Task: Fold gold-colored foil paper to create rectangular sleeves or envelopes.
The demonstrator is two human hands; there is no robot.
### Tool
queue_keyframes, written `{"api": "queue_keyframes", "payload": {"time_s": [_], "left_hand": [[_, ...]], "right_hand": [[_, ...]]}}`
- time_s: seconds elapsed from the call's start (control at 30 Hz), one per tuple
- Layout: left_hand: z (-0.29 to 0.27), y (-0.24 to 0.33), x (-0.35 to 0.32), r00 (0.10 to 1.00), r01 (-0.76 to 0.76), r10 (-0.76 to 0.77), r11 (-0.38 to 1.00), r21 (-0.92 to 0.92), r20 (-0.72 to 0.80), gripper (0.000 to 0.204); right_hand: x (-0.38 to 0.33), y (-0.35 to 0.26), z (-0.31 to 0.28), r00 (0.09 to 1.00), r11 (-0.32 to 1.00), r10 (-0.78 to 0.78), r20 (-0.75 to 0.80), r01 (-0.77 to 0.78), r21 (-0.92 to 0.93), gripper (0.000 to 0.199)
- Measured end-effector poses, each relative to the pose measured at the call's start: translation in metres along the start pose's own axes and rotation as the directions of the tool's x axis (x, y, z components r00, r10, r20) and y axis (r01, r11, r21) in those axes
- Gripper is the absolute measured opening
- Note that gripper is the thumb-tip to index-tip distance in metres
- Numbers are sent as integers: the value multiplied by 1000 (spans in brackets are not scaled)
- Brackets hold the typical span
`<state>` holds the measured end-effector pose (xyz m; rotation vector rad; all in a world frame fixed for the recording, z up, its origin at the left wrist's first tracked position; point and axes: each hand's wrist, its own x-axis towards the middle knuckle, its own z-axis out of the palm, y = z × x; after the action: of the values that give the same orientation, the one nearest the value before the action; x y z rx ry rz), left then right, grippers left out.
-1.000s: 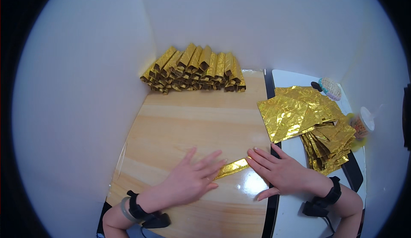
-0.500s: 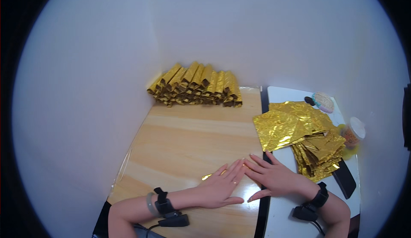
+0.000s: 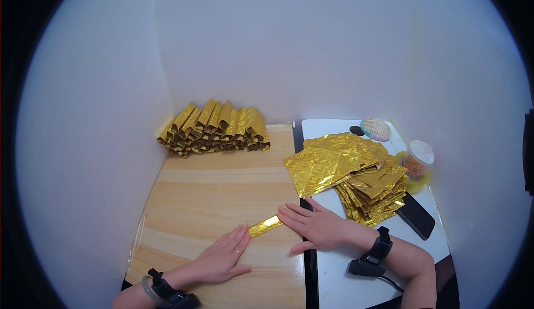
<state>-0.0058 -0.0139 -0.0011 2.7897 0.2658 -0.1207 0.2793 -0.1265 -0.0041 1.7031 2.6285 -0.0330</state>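
A narrow folded strip of gold foil paper (image 3: 265, 227) lies flat on the wooden board. My left hand (image 3: 220, 255) rests at its left end, fingers stretched out and pressing down. Over the right end spreads my right hand (image 3: 317, 224), flat, with its thumb apart and its palm across the dark gap beside the board. The ends of the strip are hidden under my fingertips. Right of the board lies a loose pile of gold foil sheets (image 3: 320, 167), with smaller folded ones fanned out in front of it.
A stack of gold paper tubes (image 3: 214, 128) stands at the board's back left against the wall. On the white table (image 3: 331, 275) are a black phone (image 3: 417, 215), a lidded clear cup (image 3: 418, 159) and a woven oval item (image 3: 375, 129). White walls close in the sides and back.
My hands have drawn apart, the left sliding left and the right staying near the strip's right end, so the strip's middle shows. The whole view has shifted a little.
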Motion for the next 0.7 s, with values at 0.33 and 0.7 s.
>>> {"api": "queue_keyframes", "payload": {"time_s": [0.33,0.7], "left_hand": [[-8,7,-10,983,64,-18,967,246,-182,50],[-8,41,37,966,104,92,717,690,-241,24]], "right_hand": [[11,-6,4,995,998,0,-99,-7,-64,76],[39,-16,17,942,944,-126,-312,18,-329,19]]}}
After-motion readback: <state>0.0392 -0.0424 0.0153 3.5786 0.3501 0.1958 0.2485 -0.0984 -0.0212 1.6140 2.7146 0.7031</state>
